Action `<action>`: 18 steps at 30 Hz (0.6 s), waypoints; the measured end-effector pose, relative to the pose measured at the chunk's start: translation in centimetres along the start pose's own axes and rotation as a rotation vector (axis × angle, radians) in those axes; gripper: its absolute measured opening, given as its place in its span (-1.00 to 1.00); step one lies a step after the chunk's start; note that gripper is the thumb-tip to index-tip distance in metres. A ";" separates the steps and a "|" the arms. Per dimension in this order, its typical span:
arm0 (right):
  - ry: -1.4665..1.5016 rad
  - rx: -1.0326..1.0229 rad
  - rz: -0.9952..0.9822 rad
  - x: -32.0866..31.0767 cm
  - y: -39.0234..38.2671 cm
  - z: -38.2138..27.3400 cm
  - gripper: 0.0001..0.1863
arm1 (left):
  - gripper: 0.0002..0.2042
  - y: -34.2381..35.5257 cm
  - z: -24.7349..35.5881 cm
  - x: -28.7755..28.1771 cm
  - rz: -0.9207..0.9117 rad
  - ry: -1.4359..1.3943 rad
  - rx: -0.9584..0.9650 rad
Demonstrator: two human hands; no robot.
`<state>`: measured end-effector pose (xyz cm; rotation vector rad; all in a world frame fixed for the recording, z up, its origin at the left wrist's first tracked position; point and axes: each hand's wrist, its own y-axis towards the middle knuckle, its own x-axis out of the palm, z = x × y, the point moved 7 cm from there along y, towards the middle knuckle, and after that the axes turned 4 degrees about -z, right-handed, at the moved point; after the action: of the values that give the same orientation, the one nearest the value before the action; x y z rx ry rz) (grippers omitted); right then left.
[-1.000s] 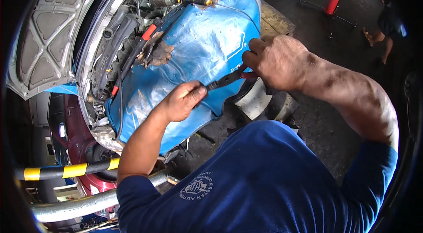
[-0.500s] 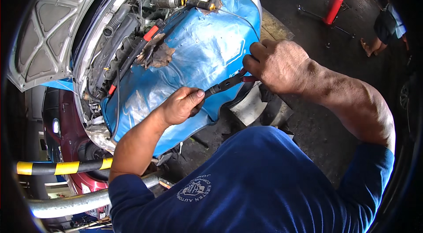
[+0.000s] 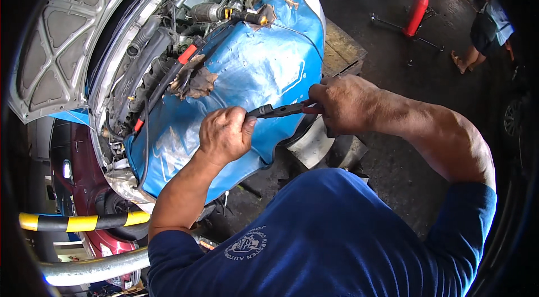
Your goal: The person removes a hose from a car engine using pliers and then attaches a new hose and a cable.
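Spanning the gap between two fists, here are the red-handled pliers (image 3: 287,110), nose toward the left hand (image 3: 226,135), grips buried in the right hand (image 3: 349,103). That's the relation to watch: the long axis runs almost straight across, left to right, right end a touch higher. The right hand is the nearer one to the handles, closed firmly round them, knuckles up. Over at the other end, the left hand is curled tight, thumb pressed along a short dark tubular piece (image 3: 260,111) that pokes out toward the pliers, in line with them. Nose and piece meet; whether the tips bite it or slip inside, I can't tell from up here, and most of what the left palm encloses is hidden.

Below all this, and apart from it, lies the glossy blue cover (image 3: 252,64), draped over the front of the car, creased, with a ragged brown patch (image 3: 196,80) beside the open engine bay (image 3: 163,38). The raised hood (image 3: 56,33) fills the left. Out on the dark floor (image 3: 412,128), a wooden block (image 3: 343,48) sits just past the right hand, a red cylinder (image 3: 416,14) farther off, and a co-worker's legs (image 3: 470,56) show at the far right.
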<state>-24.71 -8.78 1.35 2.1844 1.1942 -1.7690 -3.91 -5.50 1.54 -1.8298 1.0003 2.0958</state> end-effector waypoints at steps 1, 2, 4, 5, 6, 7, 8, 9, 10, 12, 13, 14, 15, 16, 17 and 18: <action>-0.087 -0.047 0.063 -0.4 -0.3 -0.2 -0.73 | -0.65 -0.1 -0.4 0.6 -0.087 -0.117 -0.059; -0.089 -0.048 0.059 -0.4 -0.3 -0.1 -0.73 | -0.65 0.0 -0.6 0.2 -0.086 -0.119 -0.063; -0.275 -0.156 0.207 -1.2 -0.5 -1.1 -0.72 | -0.60 -0.3 -1.7 1.6 -0.435 -0.568 -0.263; -0.277 -0.164 0.201 -1.1 -0.5 -1.2 -0.72 | -0.55 -0.6 -2.2 2.6 -0.529 -0.760 -0.301; -0.366 -0.216 0.261 -1.4 -0.7 -1.6 -0.72 | -0.55 -0.5 -2.7 2.7 -0.526 -0.759 -0.307; -0.455 -0.267 0.322 -1.6 -0.9 -2.1 -0.71 | -0.54 -1.3 -2.3 3.9 -0.706 -1.029 -0.391; -0.456 -0.272 0.322 -1.6 -0.8 -2.2 -0.71 | -0.52 -2.2 -1.6 4.7 -0.884 -1.300 -0.471; -0.445 -0.258 0.312 -1.4 -0.6 -2.0 -0.71 | -0.54 -2.2 -1.7 5.0 -0.899 -1.299 -0.500; -0.433 -0.243 0.302 -1.4 -0.4 -1.7 -0.72 | -0.54 -2.0 -1.6 5.0 -0.902 -1.298 -0.495; -0.315 -0.130 0.224 -1.6 0.0 -0.8 -0.72 | -0.62 0.4 -2.7 2.8 -0.465 -0.651 -0.372; -0.196 -0.024 0.146 -1.5 0.1 0.1 -0.72 | -0.66 1.2 -1.7 1.0 -0.183 -0.413 -0.274; -0.195 -0.011 0.150 -1.4 0.2 0.6 -0.72 | -0.66 1.3 -1.3 1.1 -0.183 -0.417 -0.262; -0.099 -0.019 0.105 -1.0 0.3 0.7 -0.70 | -0.67 1.4 0.0 -0.4 -0.022 -0.171 -0.103; -0.002 -0.027 0.061 -0.7 0.3 0.9 -0.68 | -0.67 1.4 1.5 -1.6 0.139 0.074 0.055; 0.042 -0.051 0.036 -0.5 0.1 0.8 -0.67 | -0.67 1.0 0.9 -0.7 0.120 0.081 0.065; 0.044 -0.046 0.038 -0.5 0.0 0.5 -0.67 | -0.67 0.5 0.8 -0.2 0.121 0.079 0.070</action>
<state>-25.11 -9.23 1.61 2.2155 1.1819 -1.6709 -4.75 -5.36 1.95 -1.8752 1.2170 2.0401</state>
